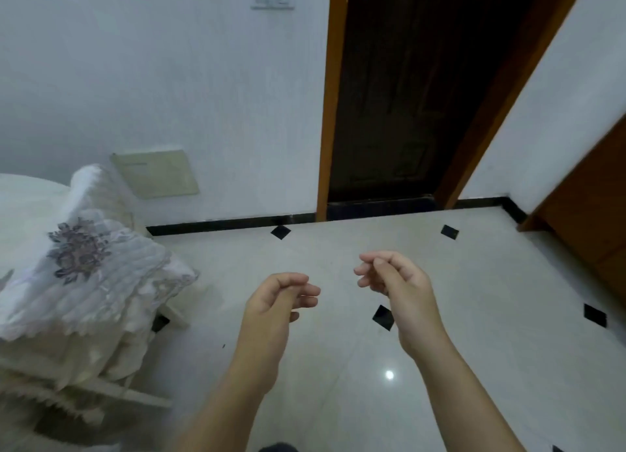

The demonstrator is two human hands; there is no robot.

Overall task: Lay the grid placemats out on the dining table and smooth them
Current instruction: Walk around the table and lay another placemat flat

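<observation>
Both hands hover over the glossy white tiled floor (474, 316): left hand (277, 299) and right hand (396, 279), fingers loosely curled, holding nothing, well apart.

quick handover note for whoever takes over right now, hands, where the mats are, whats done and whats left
Left hand: empty, fingers loosely curled, held in the air over the floor.
Right hand: empty too, fingers curled, level with the left.
Placemats: none in view. No dining table clearly in view either; a white chair with a lace cover stands at the left, a dark door ahead.
Done: nothing that shows here.
Left: find the grid placemats, lay them out on the table, smooth them.
</observation>
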